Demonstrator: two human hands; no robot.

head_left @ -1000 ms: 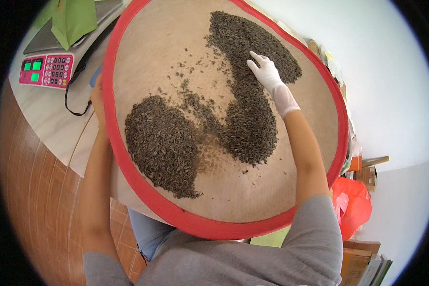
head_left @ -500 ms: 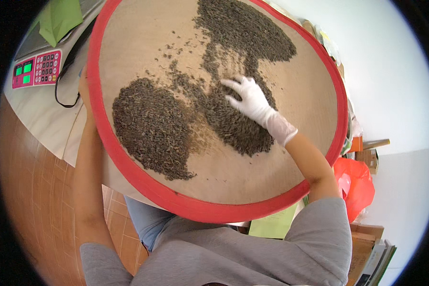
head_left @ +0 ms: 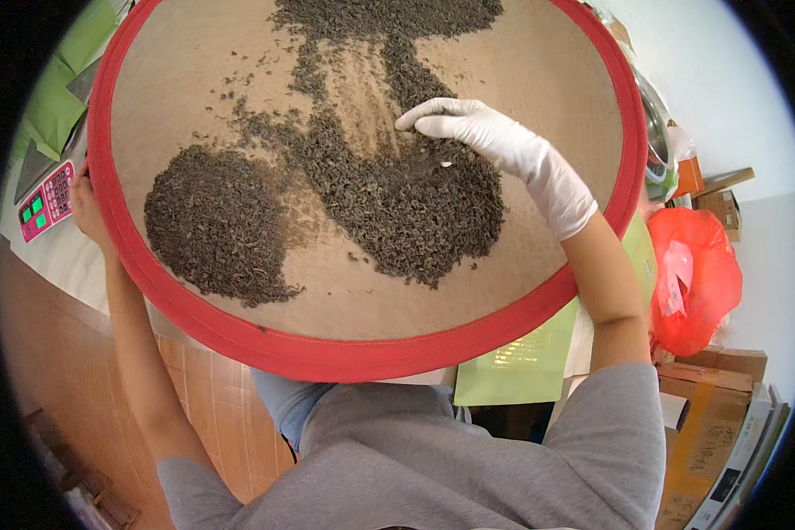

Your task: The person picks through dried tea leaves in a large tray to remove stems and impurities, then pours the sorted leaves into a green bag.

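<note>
A big round tray (head_left: 371,316) with a red cloth rim and a tan mesh-like bed lies before me. On it are dark, curled dried leaves, like loose tea: a left pile (head_left: 216,225), a middle pile (head_left: 415,216) and a far pile (head_left: 389,13), with thin trails between. My left hand (head_left: 87,208) is bare and holds the tray's left rim; most of its fingers are hidden behind it. Over the upper edge of the middle pile is my right hand (head_left: 477,128) in a white glove, fingers stretched leftward, touching the leaves. A small white spot (head_left: 446,163) shows below it.
A pink-and-white digital scale (head_left: 49,201) and green bags (head_left: 57,97) are at the left. To the right are a red plastic bag (head_left: 698,278), a metal bowl (head_left: 654,124) and cardboard boxes (head_left: 711,424). A green sheet (head_left: 514,358) sticks out under the near rim.
My view has shifted, so the tray sits further left and higher. My right hand has gone from spread fingers on the middle pile to closer-set fingers at its upper edge.
</note>
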